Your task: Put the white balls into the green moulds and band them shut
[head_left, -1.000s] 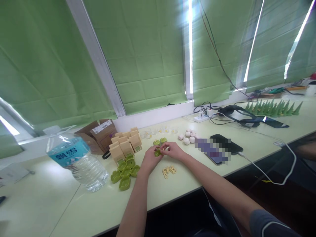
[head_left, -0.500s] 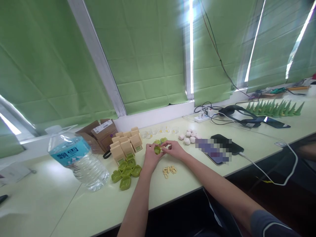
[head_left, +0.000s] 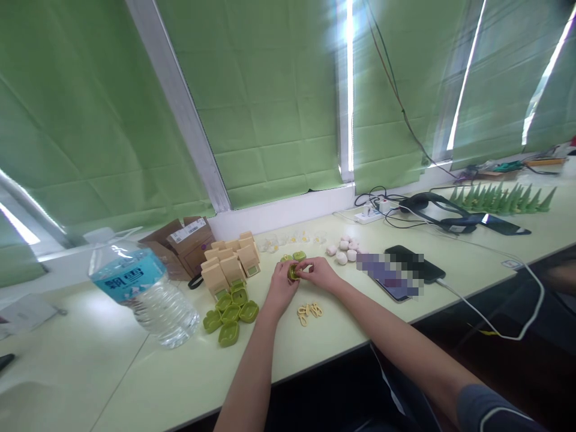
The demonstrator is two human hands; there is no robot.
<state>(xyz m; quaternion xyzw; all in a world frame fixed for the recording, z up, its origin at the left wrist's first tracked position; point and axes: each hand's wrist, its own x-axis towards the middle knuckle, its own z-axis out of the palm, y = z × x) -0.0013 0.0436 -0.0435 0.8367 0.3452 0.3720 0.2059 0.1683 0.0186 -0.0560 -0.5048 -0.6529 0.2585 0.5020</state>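
Work looks partway through. A small green cup (head_left: 293, 273) sits between the fingers of both hands: those of the left hand (head_left: 281, 288) curl around it, pressed close, while the thumb and forefinger of the right hand (head_left: 320, 273) come together at its opening. Whether they pinch anything small there, I cannot tell. Just beyond the fingertips lie two green pieces (head_left: 299, 256), set apart and perhaps dealt with already, though they are too small to judge. A cluster of green cups (head_left: 231, 313), left of the fingers and beside the left forearm (head_left: 256, 354), and a small heap of yellow loops (head_left: 310, 311), nearer the person than the fingers, seem to be what is left.

Farther beyond the fingers is a row of clear pieces with yellow centres (head_left: 292, 238); to their right, pale round lumps (head_left: 342, 257), then two phones (head_left: 416, 264). Left of them stand beige blocks (head_left: 230, 270), a cardboard box (head_left: 191, 246) and a large water bottle (head_left: 144, 288). Nothing seems to block the fingers' way to the loops; toward the cluster, the left forearm could knock the nearest cups.
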